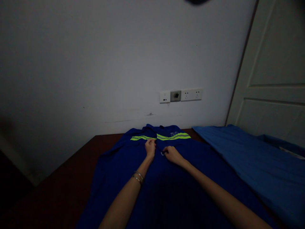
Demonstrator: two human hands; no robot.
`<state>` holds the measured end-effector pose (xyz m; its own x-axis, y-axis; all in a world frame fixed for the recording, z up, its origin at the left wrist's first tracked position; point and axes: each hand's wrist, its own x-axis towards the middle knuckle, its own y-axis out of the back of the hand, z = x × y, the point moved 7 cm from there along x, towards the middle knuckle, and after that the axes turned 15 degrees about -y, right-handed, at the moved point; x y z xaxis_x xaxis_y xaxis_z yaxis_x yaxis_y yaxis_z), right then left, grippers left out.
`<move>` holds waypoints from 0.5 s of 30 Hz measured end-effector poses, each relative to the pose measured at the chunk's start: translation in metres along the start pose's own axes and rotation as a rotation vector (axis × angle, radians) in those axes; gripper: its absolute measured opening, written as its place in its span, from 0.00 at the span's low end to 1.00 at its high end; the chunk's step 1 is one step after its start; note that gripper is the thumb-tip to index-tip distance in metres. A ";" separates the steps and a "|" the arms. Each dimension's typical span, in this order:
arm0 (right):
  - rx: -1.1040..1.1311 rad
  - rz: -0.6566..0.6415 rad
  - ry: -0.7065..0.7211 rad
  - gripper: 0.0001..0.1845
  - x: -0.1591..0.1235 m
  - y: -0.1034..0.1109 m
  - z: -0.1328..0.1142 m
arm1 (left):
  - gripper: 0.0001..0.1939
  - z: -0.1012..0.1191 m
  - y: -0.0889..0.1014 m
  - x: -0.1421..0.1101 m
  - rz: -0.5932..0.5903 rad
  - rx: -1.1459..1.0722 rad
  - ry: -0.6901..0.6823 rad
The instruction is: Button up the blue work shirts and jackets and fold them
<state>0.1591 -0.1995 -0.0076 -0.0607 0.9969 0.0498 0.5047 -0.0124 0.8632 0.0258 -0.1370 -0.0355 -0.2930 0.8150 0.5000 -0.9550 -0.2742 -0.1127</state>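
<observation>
A dark blue work jacket [133, 149] with yellow-green reflective strips across the chest lies spread out, collar end towards the wall. My left hand [150, 148] is closed in a pinch on the jacket's front edge, just below the left strip. Close by on the right, my right hand [172, 155] has its thumb and fingertips pressed together on the front opening, lower down. A small pale loop-like piece [162, 153] shows at those fingertips; its kind is too small to make out. The jacket's lower part fades into shadow between my forearms.
Dark red-brown tabletop [78, 162] shows left of the jacket. A lighter blue cloth or garment [257, 162] lies on the right. Behind stands a pale wall [119, 70] with a row of sockets [190, 94]. A panelled door [274, 70] is at the right.
</observation>
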 end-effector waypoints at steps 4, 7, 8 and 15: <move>0.154 -0.025 -0.071 0.17 0.006 -0.002 0.013 | 0.08 0.006 0.003 -0.008 -0.123 0.117 0.002; 0.249 -0.029 -0.135 0.16 0.011 -0.005 0.023 | 0.08 0.015 0.007 -0.014 -0.217 0.262 -0.047; 0.280 -0.029 -0.158 0.16 0.013 -0.007 0.027 | 0.08 0.018 0.007 -0.016 -0.258 0.317 -0.067; 0.467 -0.054 -0.281 0.18 0.023 -0.016 0.043 | 0.07 0.028 -0.002 -0.031 -0.540 0.560 -0.264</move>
<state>0.1862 -0.1730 -0.0421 0.1029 0.9783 -0.1796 0.8396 0.0114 0.5431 0.0382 -0.1759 -0.0268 0.2875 0.7797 0.5563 -0.7767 -0.1501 0.6117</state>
